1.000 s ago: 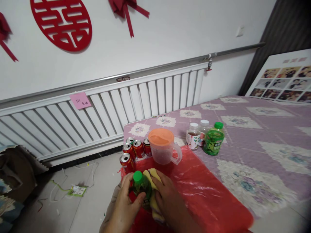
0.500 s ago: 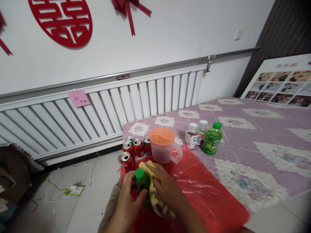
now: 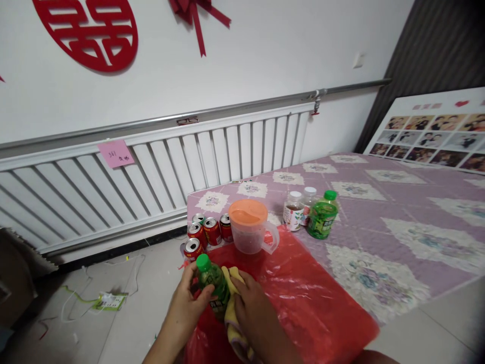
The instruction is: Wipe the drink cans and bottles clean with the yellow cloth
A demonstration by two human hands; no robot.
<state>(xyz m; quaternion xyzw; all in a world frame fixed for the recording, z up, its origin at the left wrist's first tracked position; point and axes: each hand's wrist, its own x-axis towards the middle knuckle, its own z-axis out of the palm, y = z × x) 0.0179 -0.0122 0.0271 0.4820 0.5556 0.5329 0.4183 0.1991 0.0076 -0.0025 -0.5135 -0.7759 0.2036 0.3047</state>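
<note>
My left hand [image 3: 189, 298] is wrapped round a green plastic drink bottle [image 3: 214, 280] with a green cap, which leans to the left. Against the bottle's right side, my right hand [image 3: 252, 306] presses a yellow cloth [image 3: 233, 323] held in its fingers. Both hands are over a red plastic bag [image 3: 303, 288] spread along the table edge. Just beyond them stands a clear measuring jug [image 3: 248, 240] with an orange lid. Several opened drink cans [image 3: 212, 231] are grouped left of the jug.
Two white-capped bottles [image 3: 293, 215] and another green-capped bottle [image 3: 322, 220] stand right of the jug on the floral tablecloth [image 3: 356, 189]. A white radiator [image 3: 227, 156] runs along the wall behind. On the floor at left lies a power strip [image 3: 109, 302] with loose cables.
The bottle has tipped, its cap moving left and up, and more of its label shows. My right hand and cloth have shifted slightly down its side. The whole view has shifted slightly.
</note>
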